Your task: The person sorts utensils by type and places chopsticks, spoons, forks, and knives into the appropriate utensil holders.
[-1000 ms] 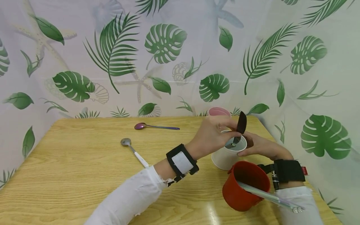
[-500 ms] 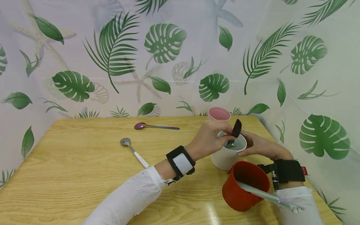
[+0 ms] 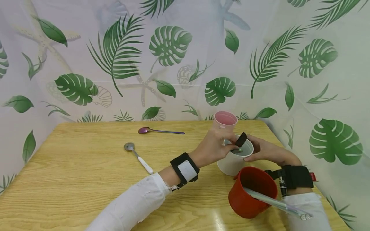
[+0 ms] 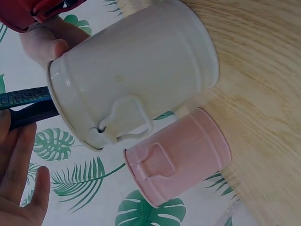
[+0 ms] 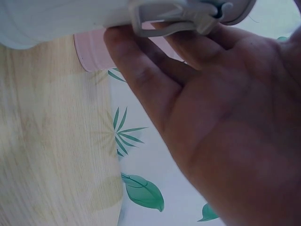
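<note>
A white metal bucket point(image 3: 232, 165) with small side handles stands at the right of the table. My right hand point(image 3: 268, 149) holds it from the right, thumb at the rim; in the right wrist view its fingers point(image 5: 146, 80) lie against the wall and side handle. Over the opening, my left hand point(image 3: 212, 146) pinches a utensil with a flat black handle point(image 3: 241, 140). Its lower end is hidden inside the bucket. In the left wrist view a dark teal, patterned handle point(image 4: 23, 97) lies alongside the black one, both reaching in past the rim.
Close behind the white bucket is a smaller pink bucket point(image 3: 225, 118). A red bucket point(image 3: 245, 202) with shiny clear sticks point(image 3: 274, 201) stands in front, near the right forearm. A purple spoon point(image 3: 144, 130) and a white-handled spoon point(image 3: 144, 164) lie on the wooden table point(image 3: 72, 179).
My left hand has lowered the black-handled utensil further into the white bucket, and its handle has tilted and dropped toward the rim. The right hand stays in place on the bucket.
</note>
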The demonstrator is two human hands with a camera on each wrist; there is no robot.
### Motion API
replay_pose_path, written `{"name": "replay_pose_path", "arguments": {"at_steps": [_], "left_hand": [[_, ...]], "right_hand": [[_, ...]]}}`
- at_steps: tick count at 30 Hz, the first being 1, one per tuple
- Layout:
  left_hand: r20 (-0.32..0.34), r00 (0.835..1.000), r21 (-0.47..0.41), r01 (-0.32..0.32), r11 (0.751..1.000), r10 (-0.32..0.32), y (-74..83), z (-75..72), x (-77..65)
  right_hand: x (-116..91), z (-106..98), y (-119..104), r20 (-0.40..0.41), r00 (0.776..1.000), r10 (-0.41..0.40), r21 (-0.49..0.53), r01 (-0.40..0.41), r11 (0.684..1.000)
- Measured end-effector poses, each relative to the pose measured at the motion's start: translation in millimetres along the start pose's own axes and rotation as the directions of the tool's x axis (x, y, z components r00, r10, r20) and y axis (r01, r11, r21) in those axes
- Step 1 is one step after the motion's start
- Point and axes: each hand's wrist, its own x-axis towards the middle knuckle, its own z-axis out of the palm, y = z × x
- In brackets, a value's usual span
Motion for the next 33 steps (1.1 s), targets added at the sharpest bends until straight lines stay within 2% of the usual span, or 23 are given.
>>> {"name": "replay_pose_path", "arguments": {"at_steps": [13,33], "left_hand": [[0.091,0.993,0.041,0.067,0.997,-0.070,-9.8,2.3,-9.3],[0.169,0.985,0.024,0.031,0.999,-0.035,-16.7,6.0,-13.8]], "right_hand": [[1.1,1.4,0.4,-0.027,1.000,0.012,-0.051,-0.013,0.999],[-0.1,1.1,-1.5,-0.009,1.000,-0.006,-0.025,0.005,1.000]]}}
